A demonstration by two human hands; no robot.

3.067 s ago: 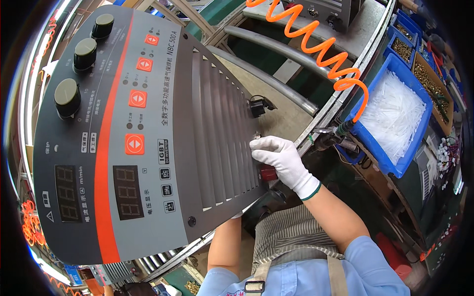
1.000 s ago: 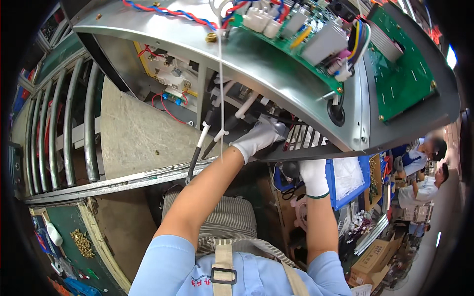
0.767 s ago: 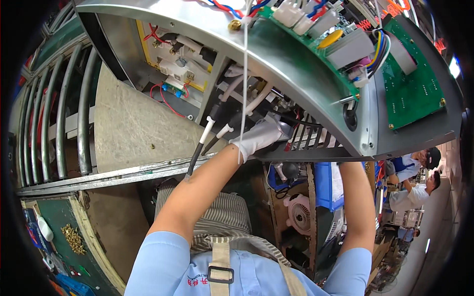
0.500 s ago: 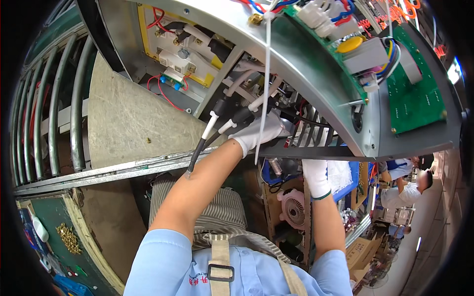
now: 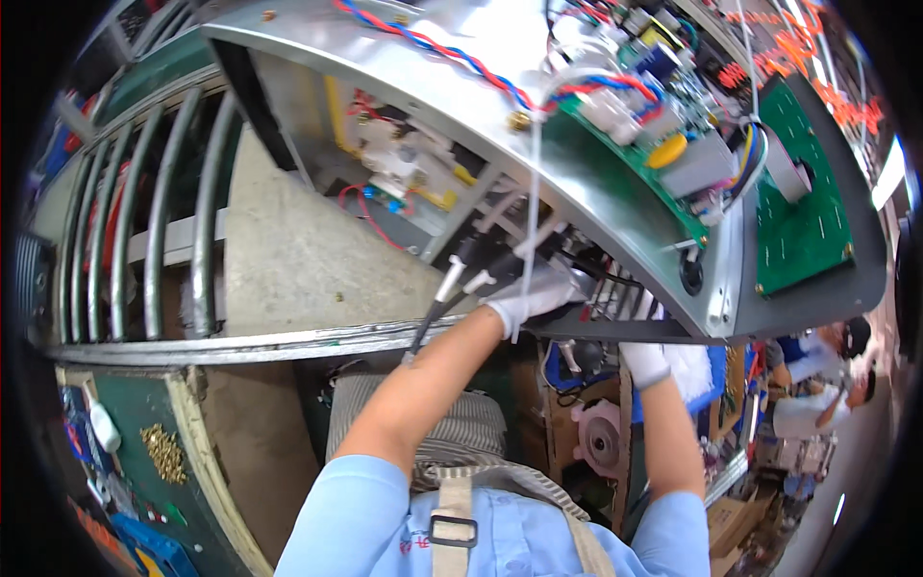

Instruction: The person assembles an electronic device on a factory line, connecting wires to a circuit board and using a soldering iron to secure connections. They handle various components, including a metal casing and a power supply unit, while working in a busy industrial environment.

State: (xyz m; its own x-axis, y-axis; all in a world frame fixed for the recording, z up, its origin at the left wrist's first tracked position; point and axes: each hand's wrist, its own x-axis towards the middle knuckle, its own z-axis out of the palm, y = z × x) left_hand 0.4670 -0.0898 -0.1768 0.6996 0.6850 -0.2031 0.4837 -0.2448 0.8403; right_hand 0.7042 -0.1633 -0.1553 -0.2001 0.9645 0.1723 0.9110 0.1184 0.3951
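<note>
A large metal equipment housing (image 5: 375, 82) stands open in front of me, with thick cables and wiring inside. My left hand (image 5: 543, 293), in a white glove, reaches into its lower opening beside two black cables with white sleeves (image 5: 450, 279). The fingers of that hand are hidden among the cables and the frame. My right hand (image 5: 645, 363), also gloved in white, comes up from below at the slotted dark panel (image 5: 615, 329) of the housing. Its fingers show only in pieces through the slots, so their grip cannot be made out.
Green circuit boards (image 5: 806, 197) with wires sit on the housing's right. A roller conveyor (image 5: 159, 226) runs at left beside a worn board (image 5: 298, 250). Below are brass fittings (image 5: 164, 454), a pink fan (image 5: 600, 438) and a blue bin (image 5: 716, 370). Co-workers (image 5: 817, 385) are at far right.
The whole view has shifted, so the housing and my arms appear further right and lower. Both hands stay at about the same places on the housing.
</note>
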